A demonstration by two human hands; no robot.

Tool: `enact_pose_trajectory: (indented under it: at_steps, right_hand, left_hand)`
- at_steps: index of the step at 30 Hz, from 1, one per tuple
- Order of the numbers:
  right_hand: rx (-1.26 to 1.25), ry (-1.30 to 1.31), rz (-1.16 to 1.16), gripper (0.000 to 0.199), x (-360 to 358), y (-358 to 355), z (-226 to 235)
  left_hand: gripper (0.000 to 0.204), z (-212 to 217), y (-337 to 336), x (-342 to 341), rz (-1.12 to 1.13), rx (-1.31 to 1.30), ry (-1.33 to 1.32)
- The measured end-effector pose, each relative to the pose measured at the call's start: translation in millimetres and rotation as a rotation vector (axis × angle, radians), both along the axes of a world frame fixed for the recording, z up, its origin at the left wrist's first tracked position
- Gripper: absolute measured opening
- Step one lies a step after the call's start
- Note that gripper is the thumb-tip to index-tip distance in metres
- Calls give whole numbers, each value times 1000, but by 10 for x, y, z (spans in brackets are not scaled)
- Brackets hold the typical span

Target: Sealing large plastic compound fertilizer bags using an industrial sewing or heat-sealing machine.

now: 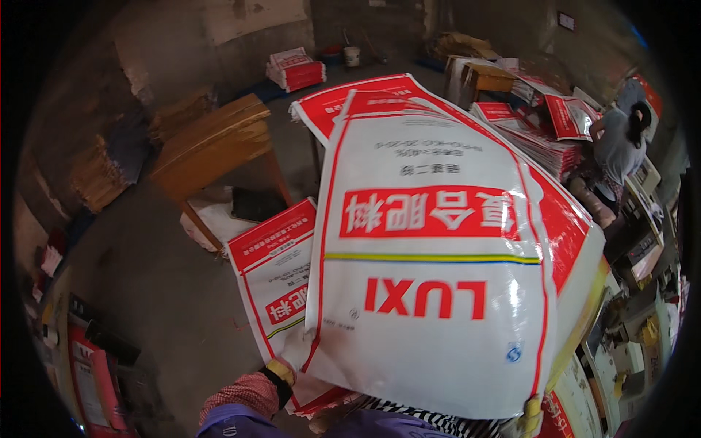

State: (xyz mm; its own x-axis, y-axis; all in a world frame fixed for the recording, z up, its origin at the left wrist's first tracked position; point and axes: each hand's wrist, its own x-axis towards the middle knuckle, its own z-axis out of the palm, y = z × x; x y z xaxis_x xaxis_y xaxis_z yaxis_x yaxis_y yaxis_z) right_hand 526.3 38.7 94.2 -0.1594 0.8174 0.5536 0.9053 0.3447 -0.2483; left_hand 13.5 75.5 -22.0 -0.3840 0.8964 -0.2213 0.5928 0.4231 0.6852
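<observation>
Dusty concrete workshop floor lies below as the gloved left hand [296,349] pinches the near corner of a large white-and-red woven sack [438,277] and the right hand [531,412], grip unclear, steadies its opposite corner; the slick sack could slip onto the stack of matching sacks [281,285] beneath.

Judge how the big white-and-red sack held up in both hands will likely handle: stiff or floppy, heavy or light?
The sack looks flat and empty, so probably light for its size. Held only at its near corners by the left hand and right hand, it likely flexes and droops. Its glossy face suggests it may slip.
</observation>
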Motion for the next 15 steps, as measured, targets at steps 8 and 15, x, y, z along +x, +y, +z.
enact_pose_trajectory:
  at_steps: [8, 15]
  right_hand:
    - [-608, 313, 358, 43, -1023, 344, -167]
    - [-1292, 1788, 97, 34, -1909, 1190, -901]
  left_hand:
    - [21, -783, -2116, -635, -145, -271, 365]
    - [27, -712, -2448, -705, -57, -669, 509]
